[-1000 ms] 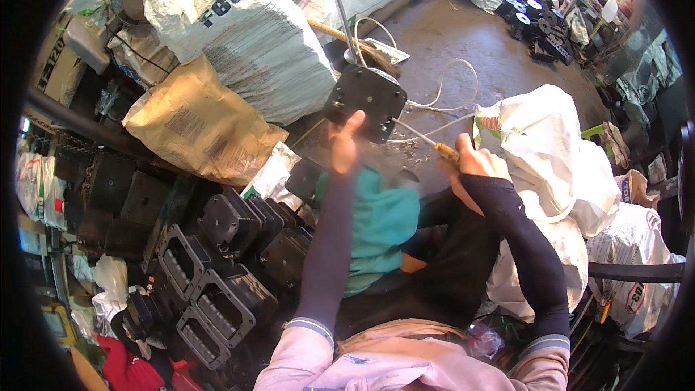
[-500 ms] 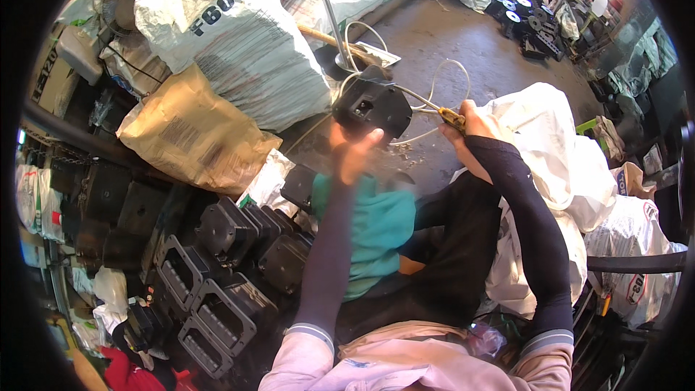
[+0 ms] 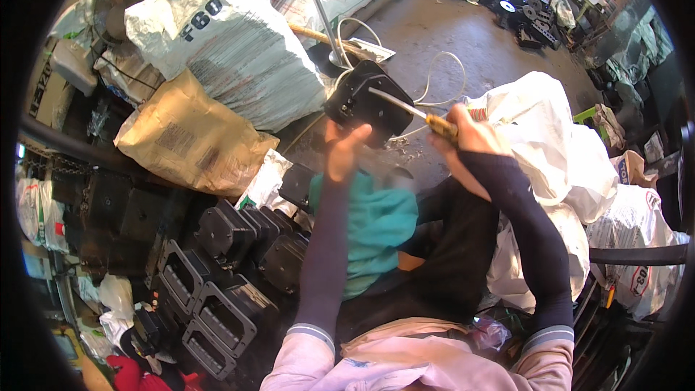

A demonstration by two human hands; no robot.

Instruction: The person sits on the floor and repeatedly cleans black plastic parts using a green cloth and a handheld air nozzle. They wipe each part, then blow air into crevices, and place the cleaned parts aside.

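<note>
My left hand is closed around the lower edge of a black plastic housing, holding it up in front of me with its thumb on the near side. A screwdriver with a yellow handle is gripped in my right hand. Its metal shaft points left across the housing's face; whether the tip touches the surface I cannot tell. Below the housing, a teal cloth lies over my leg.
Several similar black housings are stacked at my left. A brown paper bag and a large white sack stand beyond them. White bags bulge close to my right arm. A pale cable loops over the floor behind the housing.
The screwdriver's tip has moved left, from the housing's right edge to over its face. The housing has turned slightly in my left hand.
</note>
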